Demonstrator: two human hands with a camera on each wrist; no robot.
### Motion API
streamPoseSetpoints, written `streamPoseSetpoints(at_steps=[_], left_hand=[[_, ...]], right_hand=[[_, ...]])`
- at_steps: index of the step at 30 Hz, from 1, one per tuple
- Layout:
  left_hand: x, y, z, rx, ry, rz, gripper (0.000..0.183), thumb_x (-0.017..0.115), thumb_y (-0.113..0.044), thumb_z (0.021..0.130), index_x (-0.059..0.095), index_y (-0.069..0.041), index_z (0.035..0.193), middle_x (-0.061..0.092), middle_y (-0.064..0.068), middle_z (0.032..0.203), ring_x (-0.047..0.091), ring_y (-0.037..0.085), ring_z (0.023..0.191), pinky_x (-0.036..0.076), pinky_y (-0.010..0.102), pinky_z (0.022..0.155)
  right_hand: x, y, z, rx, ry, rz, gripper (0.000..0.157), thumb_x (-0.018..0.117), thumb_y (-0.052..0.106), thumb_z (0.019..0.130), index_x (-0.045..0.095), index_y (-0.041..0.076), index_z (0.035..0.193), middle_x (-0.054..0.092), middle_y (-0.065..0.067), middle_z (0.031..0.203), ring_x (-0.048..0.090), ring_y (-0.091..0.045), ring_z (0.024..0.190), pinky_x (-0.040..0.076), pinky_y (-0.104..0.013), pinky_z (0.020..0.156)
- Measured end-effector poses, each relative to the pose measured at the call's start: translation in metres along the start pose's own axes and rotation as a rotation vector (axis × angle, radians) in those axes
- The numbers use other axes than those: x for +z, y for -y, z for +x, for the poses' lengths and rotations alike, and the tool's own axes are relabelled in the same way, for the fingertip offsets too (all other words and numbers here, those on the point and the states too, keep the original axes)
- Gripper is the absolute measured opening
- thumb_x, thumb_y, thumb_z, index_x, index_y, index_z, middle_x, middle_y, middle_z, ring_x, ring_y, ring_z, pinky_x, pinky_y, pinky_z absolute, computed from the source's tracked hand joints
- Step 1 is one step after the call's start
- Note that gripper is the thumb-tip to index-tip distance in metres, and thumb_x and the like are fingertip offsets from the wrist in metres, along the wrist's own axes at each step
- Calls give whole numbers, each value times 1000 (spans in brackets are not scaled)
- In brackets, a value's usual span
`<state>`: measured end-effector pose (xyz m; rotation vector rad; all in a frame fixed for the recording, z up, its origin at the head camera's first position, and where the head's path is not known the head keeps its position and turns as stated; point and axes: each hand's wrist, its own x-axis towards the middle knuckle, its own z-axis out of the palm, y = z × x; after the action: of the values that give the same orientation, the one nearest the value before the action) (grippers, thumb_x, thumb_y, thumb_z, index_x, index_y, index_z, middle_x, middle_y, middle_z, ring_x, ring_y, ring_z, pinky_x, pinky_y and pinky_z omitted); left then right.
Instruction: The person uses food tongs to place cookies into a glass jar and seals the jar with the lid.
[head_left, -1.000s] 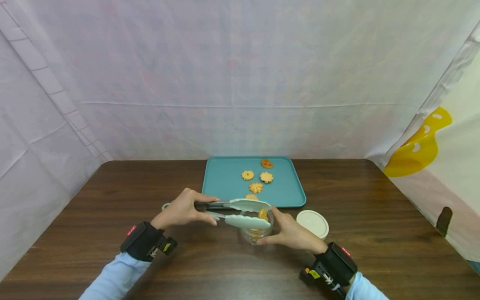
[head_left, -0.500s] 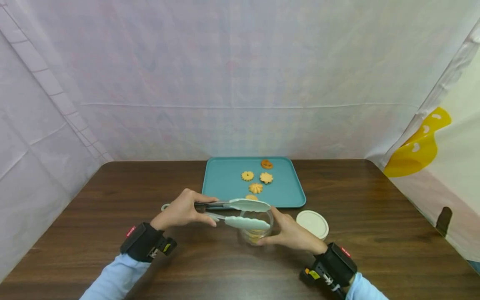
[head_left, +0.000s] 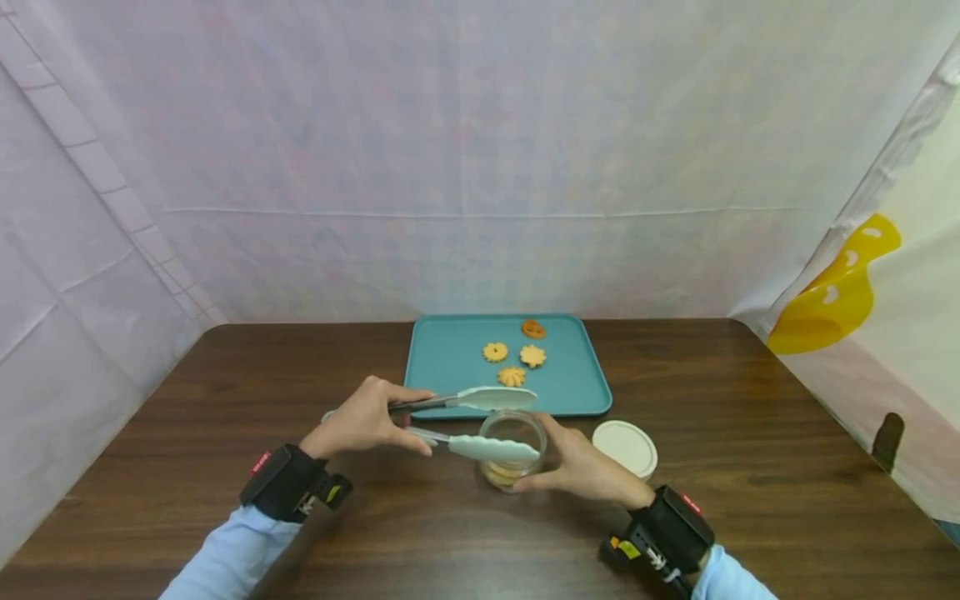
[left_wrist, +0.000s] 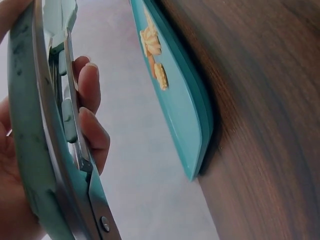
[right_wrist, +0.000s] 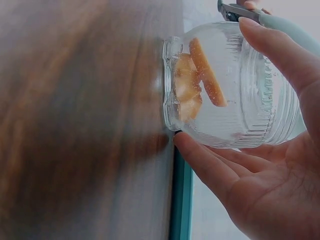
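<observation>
My left hand (head_left: 367,421) grips a pair of tongs (head_left: 495,448) with pale green scalloped heads. The heads are spread apart, one across the jar's mouth and one beyond its far rim, with no cookie between them. Curled fingers and steel tong arms fill the left wrist view. My right hand (head_left: 573,465) holds a clear glass jar (right_wrist: 230,75) upright on the table, thumb and fingers on opposite sides. In the right wrist view, several cookies (right_wrist: 187,87) lie at the jar's bottom, one leaning at a slant.
Behind the jar lies a blue-green tray (head_left: 442,367) with several cookies (head_left: 512,377), one of them a browner, pretzel-like cookie (head_left: 533,328). A round white lid (head_left: 625,447) is on the brown table (head_left: 300,358) right of the jar. White cloth (head_left: 465,167) hangs behind.
A cookie between the tong heads at the jar's mouth dropped into the jar. The tong heads then spread wider, the far one moving away. My right hand stayed on the jar.
</observation>
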<state>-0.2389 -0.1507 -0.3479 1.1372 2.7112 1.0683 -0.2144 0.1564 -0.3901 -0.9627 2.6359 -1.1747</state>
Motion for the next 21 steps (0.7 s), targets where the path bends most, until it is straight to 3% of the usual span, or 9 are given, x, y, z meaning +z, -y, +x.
streamPoseSetpoints(at_steps=[5, 11, 18, 21], left_hand=[[0, -1, 1, -47, -33, -8, 70, 75, -41, 65, 56, -4, 121, 58, -5, 65, 49, 6, 55, 38, 24, 53], [-1, 0, 5, -149, -143, -23, 70, 77, -41, 62, 57, -4, 119, 54, -3, 57, 41, 7, 49, 32, 22, 47], [-1, 4, 8, -202, -229, 7, 71, 77, -40, 63, 56, -2, 120, 51, 0, 52, 32, 7, 43, 26, 23, 43], [0, 7, 10, -232, -260, 50, 70, 77, -40, 63, 57, -1, 118, 41, -4, 45, 25, 7, 40, 22, 22, 42]], right_hand=[[0, 0, 0, 9, 15, 46, 82, 71, 44, 69, 32, 13, 134, 57, -7, 115, 56, -17, 103, 45, -27, 81], [-1, 1, 0, 30, 10, 45, 86, 72, 45, 68, 30, 11, 135, 54, -11, 120, 54, -19, 105, 45, -30, 82], [0, 3, -1, 15, 29, 157, 77, 75, 28, 71, 32, 14, 134, 53, -12, 120, 54, -22, 106, 45, -23, 81], [-3, 14, -2, 12, 31, 162, 76, 75, 22, 71, 33, 9, 133, 53, -16, 120, 53, -27, 107, 46, -25, 81]])
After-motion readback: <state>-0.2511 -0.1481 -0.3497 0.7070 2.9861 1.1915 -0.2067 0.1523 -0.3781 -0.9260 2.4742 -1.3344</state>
